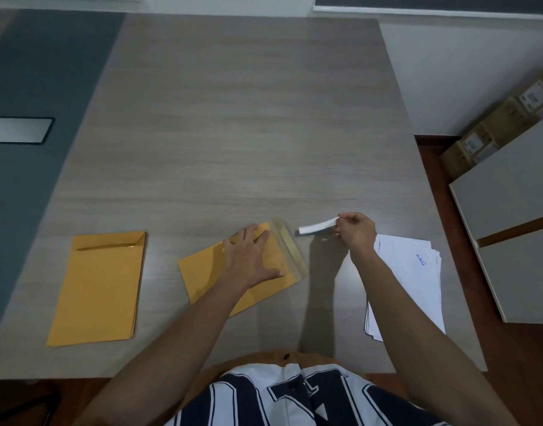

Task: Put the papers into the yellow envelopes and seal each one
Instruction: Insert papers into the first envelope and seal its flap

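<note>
The left hand [251, 256] lies flat, fingers spread, pressing down a yellow envelope [221, 278] near the bench's [233, 118] front edge, its flap [290, 247] open toward the right. The right hand [354, 230], raised just beside it, pinches a white peel strip [318, 226]. Under that forearm, by the right edge, sits the stack of papers [414, 272]. Another yellow envelope pile [101, 287] rests toward the left edge.

Yellow envelope [208, 272] lies tilted, flap open, between envelope stack [101, 287] and papers [417, 272].
</note>
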A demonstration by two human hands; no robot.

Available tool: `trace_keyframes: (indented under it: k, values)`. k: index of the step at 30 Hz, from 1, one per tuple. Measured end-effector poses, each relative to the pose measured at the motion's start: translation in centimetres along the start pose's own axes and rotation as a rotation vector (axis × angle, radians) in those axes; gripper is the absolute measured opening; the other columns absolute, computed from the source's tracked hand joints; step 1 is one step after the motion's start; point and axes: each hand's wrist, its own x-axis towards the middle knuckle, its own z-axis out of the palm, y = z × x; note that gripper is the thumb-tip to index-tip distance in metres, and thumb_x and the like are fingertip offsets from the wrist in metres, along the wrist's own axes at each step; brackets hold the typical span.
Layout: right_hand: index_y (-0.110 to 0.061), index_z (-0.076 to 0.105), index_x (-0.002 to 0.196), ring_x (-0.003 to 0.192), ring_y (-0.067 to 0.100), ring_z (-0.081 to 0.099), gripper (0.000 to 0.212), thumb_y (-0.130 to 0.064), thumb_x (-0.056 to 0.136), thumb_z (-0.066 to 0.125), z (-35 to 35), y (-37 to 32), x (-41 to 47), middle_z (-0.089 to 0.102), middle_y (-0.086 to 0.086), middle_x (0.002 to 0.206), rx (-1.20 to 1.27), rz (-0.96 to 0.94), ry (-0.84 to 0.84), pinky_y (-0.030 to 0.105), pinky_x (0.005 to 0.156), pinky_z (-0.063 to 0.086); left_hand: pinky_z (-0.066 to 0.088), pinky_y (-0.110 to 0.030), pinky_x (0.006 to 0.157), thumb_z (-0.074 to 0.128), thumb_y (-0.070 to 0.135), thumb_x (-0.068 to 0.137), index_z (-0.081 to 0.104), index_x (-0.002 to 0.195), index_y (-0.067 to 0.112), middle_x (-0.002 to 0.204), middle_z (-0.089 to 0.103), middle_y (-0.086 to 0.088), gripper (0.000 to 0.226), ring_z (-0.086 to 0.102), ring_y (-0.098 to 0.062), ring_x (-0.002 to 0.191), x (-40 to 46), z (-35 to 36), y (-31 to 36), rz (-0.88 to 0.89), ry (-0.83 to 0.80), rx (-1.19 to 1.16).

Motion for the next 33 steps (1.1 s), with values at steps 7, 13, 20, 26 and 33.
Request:
trace_keyframes:
  k: [7, 13, 20, 26, 33]
  values:
    - [-0.015, 0.066, 0.086, 0.063, 0.022, 0.071, 0.013, -0.004, 0.081, 0.061, 0.7, -2.1, 3.6, 0.072, 0.008, 0.086, -0.081, 0.002, 0.068, 0.032, 0.069, 0.06, 0.035, -0.05, 0.099, 0.051, 0.09, 0.06, 0.027, 0.148, 0.034, 0.153, 0.023, -0.001, 0.107, 0.026, -0.023, 0.137, 0.8, -0.1, -0.2, -0.038, 0.026, 0.0]
    - [-0.023, 0.058, 0.076, 0.078, 0.029, 0.072, 0.016, -0.009, 0.071, 0.062, 0.5, -1.5, 5.6, 0.071, 0.008, 0.09, -0.122, 0.01, 0.079, 0.043, 0.079, 0.06, 0.035, -0.049, 0.098, 0.051, 0.091, 0.059, 0.029, 0.147, 0.035, 0.151, 0.024, 0.001, 0.107, 0.027, -0.022, 0.137, 0.8, 0.0, -0.1, -0.05, 0.033, -0.002]
    - [-0.008, 0.063, 0.111, 0.094, 0.018, 0.059, 0.03, -0.01, 0.082, 0.069, 0.0, -1.1, 2.9, 0.064, 0.008, 0.108, -0.245, -0.137, 0.091, 0.021, 0.083, 0.041, 0.035, -0.05, 0.098, 0.048, 0.091, 0.062, 0.032, 0.145, 0.032, 0.146, 0.028, -0.002, 0.103, 0.031, -0.023, 0.133, 0.7, -0.6, 0.3, -0.103, 0.016, -0.021]
    - [-0.013, 0.065, 0.117, 0.104, 0.022, 0.057, 0.046, -0.028, 0.076, 0.08, 1.7, 1.7, -2.2, 0.067, 0.005, 0.108, -0.471, -0.424, -0.209, 0.027, 0.083, 0.045, 0.036, -0.049, 0.098, 0.048, 0.069, 0.079, 0.034, 0.145, 0.025, 0.136, 0.033, -0.009, 0.081, 0.034, -0.028, 0.127, -0.2, -0.1, 0.3, -0.14, 0.033, -0.023]
    - [-0.018, 0.044, 0.142, 0.124, 0.025, 0.041, 0.084, -0.03, 0.068, 0.082, 3.5, 2.8, -4.7, 0.058, 0.003, 0.132, -0.79, -0.627, -0.371, 0.036, 0.102, 0.04, 0.039, -0.042, 0.097, 0.059, 0.056, 0.078, 0.038, 0.142, 0.019, 0.126, 0.041, -0.01, 0.077, 0.04, -0.029, 0.121, -1.7, 0.6, -0.9, -0.054, 0.066, -0.077]
